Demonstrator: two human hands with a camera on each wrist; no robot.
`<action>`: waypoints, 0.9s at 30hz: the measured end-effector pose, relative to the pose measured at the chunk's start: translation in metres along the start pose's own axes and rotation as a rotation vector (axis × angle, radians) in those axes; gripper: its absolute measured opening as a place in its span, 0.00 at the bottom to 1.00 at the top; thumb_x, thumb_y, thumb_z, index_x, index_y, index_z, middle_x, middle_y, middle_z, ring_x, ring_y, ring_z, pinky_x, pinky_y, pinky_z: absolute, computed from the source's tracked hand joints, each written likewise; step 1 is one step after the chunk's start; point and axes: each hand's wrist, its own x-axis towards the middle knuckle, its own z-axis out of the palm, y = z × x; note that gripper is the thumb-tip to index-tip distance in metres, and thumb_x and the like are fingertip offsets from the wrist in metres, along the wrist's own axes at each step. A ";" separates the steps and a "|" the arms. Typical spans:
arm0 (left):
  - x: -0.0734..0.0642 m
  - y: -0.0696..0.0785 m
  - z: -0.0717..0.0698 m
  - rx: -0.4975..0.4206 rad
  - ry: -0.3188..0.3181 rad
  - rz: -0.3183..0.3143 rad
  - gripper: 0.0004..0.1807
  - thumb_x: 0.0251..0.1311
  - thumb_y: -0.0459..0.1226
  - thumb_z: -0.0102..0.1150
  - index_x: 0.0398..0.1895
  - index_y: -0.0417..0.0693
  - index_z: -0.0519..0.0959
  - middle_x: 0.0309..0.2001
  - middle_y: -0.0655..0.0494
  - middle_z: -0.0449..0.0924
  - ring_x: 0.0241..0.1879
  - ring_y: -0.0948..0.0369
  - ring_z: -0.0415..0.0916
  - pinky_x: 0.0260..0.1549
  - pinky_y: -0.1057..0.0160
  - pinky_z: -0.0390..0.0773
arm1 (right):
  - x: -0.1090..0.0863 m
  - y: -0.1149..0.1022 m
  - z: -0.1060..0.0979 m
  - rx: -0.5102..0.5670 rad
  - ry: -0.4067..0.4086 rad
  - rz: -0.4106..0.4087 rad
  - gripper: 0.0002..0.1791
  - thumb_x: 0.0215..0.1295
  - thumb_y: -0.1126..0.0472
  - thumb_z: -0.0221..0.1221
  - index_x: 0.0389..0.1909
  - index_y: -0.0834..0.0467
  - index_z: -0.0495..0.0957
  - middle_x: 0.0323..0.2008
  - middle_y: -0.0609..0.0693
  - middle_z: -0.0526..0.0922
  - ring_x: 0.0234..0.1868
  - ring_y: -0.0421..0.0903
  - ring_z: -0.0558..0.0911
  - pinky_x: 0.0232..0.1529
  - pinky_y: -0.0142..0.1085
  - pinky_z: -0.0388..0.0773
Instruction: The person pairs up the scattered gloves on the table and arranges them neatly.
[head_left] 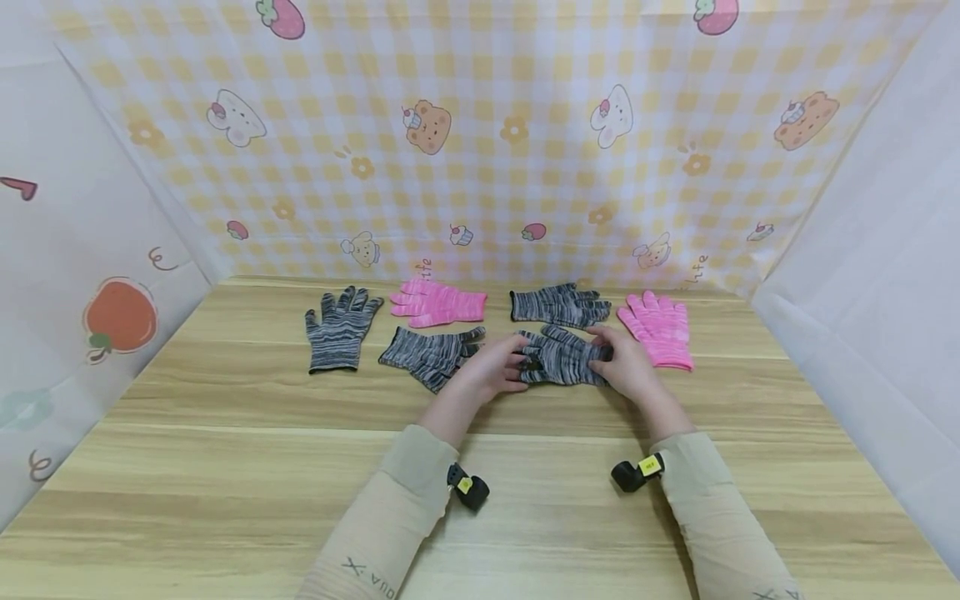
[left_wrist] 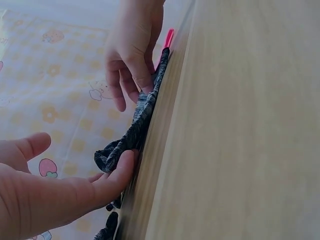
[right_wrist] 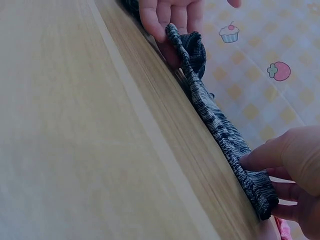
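Observation:
A grey-and-black knit glove (head_left: 564, 357) lies between my two hands, its finger end to the left and its cuff to the right. My left hand (head_left: 497, 367) touches its fingers; in the left wrist view, my extended finger meets the glove tips while the thumb stands away. At the cuff end, my right hand (head_left: 626, 362) rests with its thumb (right_wrist: 252, 159) pressing the knit and the other fingers spread along the edge. Behind my left hand another grey-and-black glove (head_left: 420, 354) is partly hidden.
A grey-and-black glove (head_left: 558, 306) and a pink glove (head_left: 442, 304) lie along the back. At the left is a further grey glove (head_left: 341, 329), at the right a pink one (head_left: 663, 329). A checked curtain (head_left: 480, 167) hangs behind the wooden table (head_left: 540, 517).

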 end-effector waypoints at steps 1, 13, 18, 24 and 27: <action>0.000 -0.001 0.000 -0.007 -0.002 0.000 0.30 0.68 0.39 0.48 0.71 0.38 0.57 0.70 0.30 0.49 0.67 0.34 0.49 0.58 0.44 0.68 | 0.000 0.000 0.000 0.003 0.001 -0.001 0.30 0.54 0.73 0.63 0.61 0.66 0.70 0.46 0.64 0.79 0.51 0.62 0.74 0.57 0.57 0.67; 0.002 -0.007 0.006 -0.076 0.007 0.023 0.28 0.67 0.38 0.48 0.67 0.35 0.60 0.73 0.32 0.38 0.67 0.35 0.49 0.57 0.42 0.67 | -0.002 0.001 0.000 0.027 -0.014 0.020 0.29 0.55 0.73 0.63 0.60 0.67 0.70 0.47 0.65 0.79 0.52 0.64 0.74 0.56 0.57 0.67; 0.001 -0.007 0.006 -0.092 0.023 0.031 0.26 0.68 0.37 0.47 0.66 0.35 0.62 0.71 0.28 0.40 0.67 0.35 0.51 0.58 0.42 0.67 | -0.002 0.001 0.001 0.026 -0.017 0.035 0.28 0.56 0.73 0.63 0.60 0.66 0.71 0.46 0.65 0.80 0.51 0.63 0.76 0.55 0.57 0.69; 0.001 -0.006 0.005 -0.102 0.035 0.039 0.26 0.69 0.37 0.46 0.67 0.34 0.63 0.71 0.30 0.43 0.64 0.37 0.58 0.58 0.45 0.68 | -0.002 -0.001 0.001 0.048 -0.020 0.042 0.28 0.56 0.73 0.64 0.59 0.66 0.72 0.44 0.63 0.81 0.46 0.60 0.77 0.50 0.54 0.73; 0.001 -0.006 0.005 -0.115 0.045 0.042 0.25 0.69 0.37 0.46 0.66 0.34 0.64 0.70 0.31 0.48 0.61 0.39 0.63 0.57 0.46 0.70 | -0.001 -0.001 0.001 0.065 -0.024 0.054 0.27 0.56 0.72 0.63 0.59 0.66 0.72 0.43 0.63 0.81 0.44 0.59 0.77 0.47 0.52 0.74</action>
